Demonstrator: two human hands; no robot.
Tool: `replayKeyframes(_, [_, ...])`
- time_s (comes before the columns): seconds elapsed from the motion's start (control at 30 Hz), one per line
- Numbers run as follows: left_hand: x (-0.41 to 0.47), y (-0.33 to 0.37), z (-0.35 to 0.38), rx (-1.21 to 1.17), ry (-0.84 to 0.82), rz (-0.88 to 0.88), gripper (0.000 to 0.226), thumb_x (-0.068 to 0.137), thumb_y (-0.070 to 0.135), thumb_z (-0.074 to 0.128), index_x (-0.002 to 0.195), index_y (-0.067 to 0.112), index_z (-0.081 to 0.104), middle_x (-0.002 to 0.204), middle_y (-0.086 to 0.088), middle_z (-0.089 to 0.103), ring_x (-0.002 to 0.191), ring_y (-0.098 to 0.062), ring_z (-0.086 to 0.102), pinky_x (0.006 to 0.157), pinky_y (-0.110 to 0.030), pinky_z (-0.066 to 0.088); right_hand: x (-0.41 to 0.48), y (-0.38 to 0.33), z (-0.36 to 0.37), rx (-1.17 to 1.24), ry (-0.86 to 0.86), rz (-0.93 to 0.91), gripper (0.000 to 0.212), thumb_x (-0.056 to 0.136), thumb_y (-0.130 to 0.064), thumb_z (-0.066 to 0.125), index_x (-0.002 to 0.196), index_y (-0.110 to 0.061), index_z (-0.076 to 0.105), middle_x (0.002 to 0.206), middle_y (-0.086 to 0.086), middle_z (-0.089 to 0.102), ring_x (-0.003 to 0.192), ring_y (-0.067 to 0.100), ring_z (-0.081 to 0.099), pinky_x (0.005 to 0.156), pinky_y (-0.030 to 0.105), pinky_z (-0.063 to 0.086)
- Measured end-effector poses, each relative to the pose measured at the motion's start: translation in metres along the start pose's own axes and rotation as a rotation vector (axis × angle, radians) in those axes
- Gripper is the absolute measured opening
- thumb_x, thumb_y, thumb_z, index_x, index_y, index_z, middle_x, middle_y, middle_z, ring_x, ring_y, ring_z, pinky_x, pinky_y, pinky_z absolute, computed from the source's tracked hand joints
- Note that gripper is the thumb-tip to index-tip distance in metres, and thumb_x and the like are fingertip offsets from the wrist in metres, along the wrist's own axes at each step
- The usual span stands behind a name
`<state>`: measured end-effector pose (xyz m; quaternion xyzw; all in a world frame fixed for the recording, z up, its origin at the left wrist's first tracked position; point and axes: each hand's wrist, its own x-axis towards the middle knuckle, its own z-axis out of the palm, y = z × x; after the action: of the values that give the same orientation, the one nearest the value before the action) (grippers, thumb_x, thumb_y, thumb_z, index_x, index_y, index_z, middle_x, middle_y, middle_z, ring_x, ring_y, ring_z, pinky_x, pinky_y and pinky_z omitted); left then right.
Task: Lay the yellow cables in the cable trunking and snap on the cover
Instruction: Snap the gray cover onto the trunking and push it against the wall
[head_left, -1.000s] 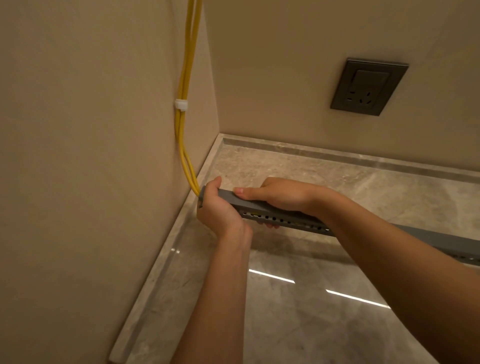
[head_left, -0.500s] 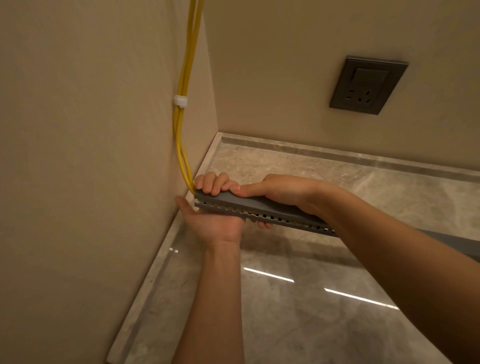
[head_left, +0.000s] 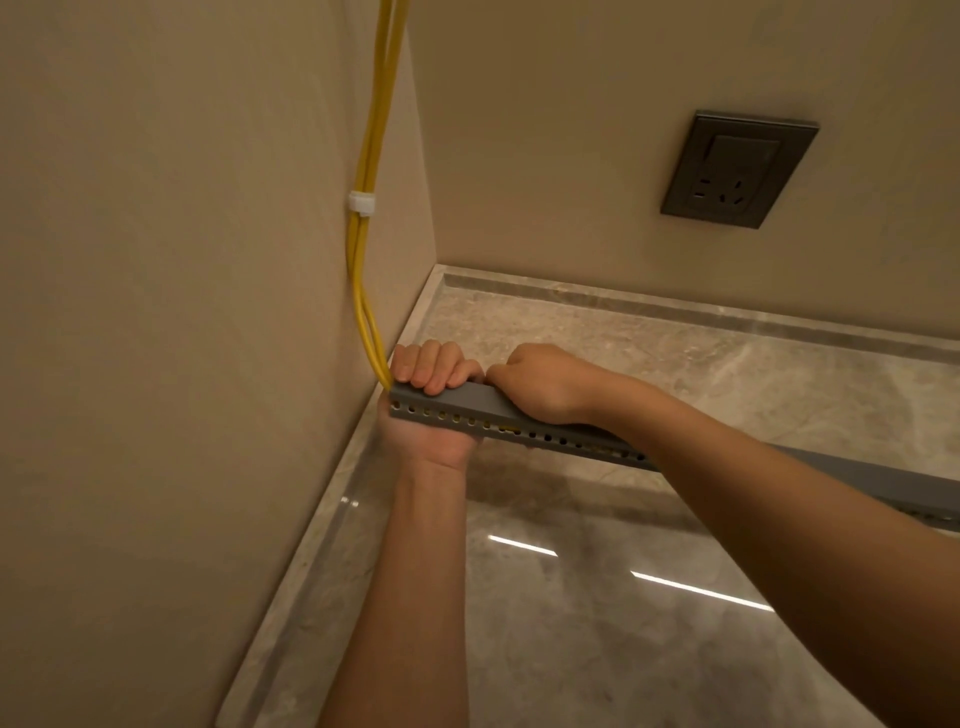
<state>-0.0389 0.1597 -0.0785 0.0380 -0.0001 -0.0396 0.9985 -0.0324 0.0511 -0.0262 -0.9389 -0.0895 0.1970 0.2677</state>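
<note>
On the left, a beige wall (head_left: 156, 312) fills the view, and two yellow cables (head_left: 371, 156) run down it near the corner, held together partway down by a white clip (head_left: 362, 203). Below the clip the cables part a little, curve toward the floor and meet again where they enter the near-wall end of the trunking (head_left: 519, 423), just beside the knuckles of the left hand (head_left: 434, 405). That hand wraps the trunking's end: its palm is under and in front of the grey channel, its fingers (head_left: 436, 364) curl over the top edge from behind, pressed together, so the end of the channel sits inside a closed grip. Yellow shows through some of the small holes along the trunking's front side. The cover (head_left: 467, 401), a flat grey strip, lies along the top of the channel; whether it is fully seated cannot be told. Right of the left hand, touching its fingertips, the right hand (head_left: 540, 382) rests on top of the cover, fingers folded into a loose fist with the heel of the hand down on the strip. From there the trunking runs right and slightly downward, passing behind the right forearm and leaving the view at the right edge, held above the glossy marble floor (head_left: 571, 623). On the far wall, well above and to the right of the hands, is a dark socket (head_left: 737, 169).
</note>
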Motion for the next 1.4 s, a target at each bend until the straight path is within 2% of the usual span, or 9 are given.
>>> replayKeyframes(0.17, [-0.002,0.001,0.003,0.043,0.038,0.003,0.03,0.066,0.016,0.034,0.04,0.017,0.049,0.04,0.006,0.044,0.037,-0.005,0.042,0.041,-0.016,0.038,0.003,0.0,0.002,-0.085,-0.062,-0.027,0.035,0.098,-0.011,0.027,0.098,0.001,0.061,0.087,0.017,0.052,0.076,0.019,0.043,0.056,0.027,0.027])
replayKeyframes(0.4, [-0.004,0.002,0.005,0.088,0.061,-0.001,0.031,0.065,0.017,0.033,0.038,0.018,0.048,0.038,0.007,0.042,0.036,-0.004,0.04,0.04,-0.015,0.037,0.002,-0.002,0.004,-0.158,-0.142,-0.023,0.035,0.098,-0.008,0.027,0.107,0.004,0.059,0.112,0.023,0.058,0.087,0.026,0.05,0.058,0.021,0.025])
replayKeyframes(0.6, [-0.005,0.002,0.005,0.084,0.032,-0.018,0.033,0.067,0.018,0.032,0.038,0.017,0.047,0.038,0.007,0.042,0.036,-0.005,0.04,0.04,-0.016,0.037,-0.001,-0.002,0.001,-0.136,-0.143,-0.005,0.035,0.098,-0.007,0.028,0.107,0.002,0.059,0.097,0.015,0.053,0.094,0.028,0.059,0.07,0.025,0.042])
replayKeyframes(0.73, [-0.005,0.002,0.004,0.08,0.018,-0.029,0.034,0.069,0.018,0.033,0.039,0.018,0.049,0.039,0.007,0.044,0.037,-0.005,0.041,0.042,-0.015,0.038,0.001,0.0,0.003,-0.055,-0.101,-0.002,0.037,0.099,-0.011,0.026,0.105,0.001,0.06,0.106,0.02,0.058,0.093,0.028,0.057,0.076,0.029,0.042])
replayKeyframes(0.87, [-0.005,0.001,-0.008,0.078,0.224,-0.004,0.051,0.087,0.02,0.029,0.047,0.013,0.06,0.046,0.002,0.053,0.04,-0.01,0.051,0.046,-0.014,0.045,0.002,0.008,0.008,-0.071,-0.008,-0.091,0.048,0.101,-0.029,0.027,0.064,-0.012,0.051,0.067,0.009,0.053,0.064,0.02,0.049,0.066,0.036,0.041])
replayKeyframes(1.03, [-0.014,-0.002,-0.021,0.324,0.512,0.079,0.062,0.095,0.056,0.02,0.078,0.015,0.063,0.065,-0.001,0.065,0.058,-0.014,0.063,0.062,-0.026,0.049,-0.001,0.012,0.011,-0.032,0.13,-0.093,0.063,0.096,-0.049,0.032,0.045,-0.013,0.034,0.047,0.004,0.042,0.046,0.018,0.039,0.051,0.032,0.032])
replayKeyframes(1.17, [-0.029,-0.008,-0.022,0.53,0.541,0.175,0.062,0.09,0.062,0.028,0.118,0.013,0.056,0.105,-0.005,0.064,0.094,-0.015,0.063,0.073,-0.026,0.052,-0.002,0.012,0.009,0.02,0.123,-0.075,0.063,0.095,-0.052,0.032,0.045,-0.013,0.034,0.048,0.004,0.042,0.046,0.019,0.04,0.053,0.032,0.035])
replayKeyframes(1.3, [-0.037,-0.006,-0.019,0.718,0.546,0.297,0.047,0.089,0.06,0.032,0.115,0.026,0.052,0.1,0.007,0.062,0.089,-0.005,0.063,0.068,-0.02,0.051,-0.009,0.01,0.007,0.035,0.104,-0.091,0.065,0.091,-0.06,0.032,0.047,-0.012,0.042,0.048,0.003,0.042,0.045,0.017,0.04,0.054,0.031,0.037])
replayKeyframes(1.4, [-0.035,-0.007,-0.011,0.761,0.538,0.359,0.038,0.09,0.06,0.031,0.088,0.03,0.055,0.089,0.007,0.066,0.078,-0.004,0.068,0.07,-0.021,0.053,-0.018,0.007,0.007,-0.142,0.161,-0.195,0.061,0.083,-0.07,0.031,0.069,-0.018,0.061,0.057,-0.005,0.053,0.053,0.012,0.049,0.055,0.031,0.043])
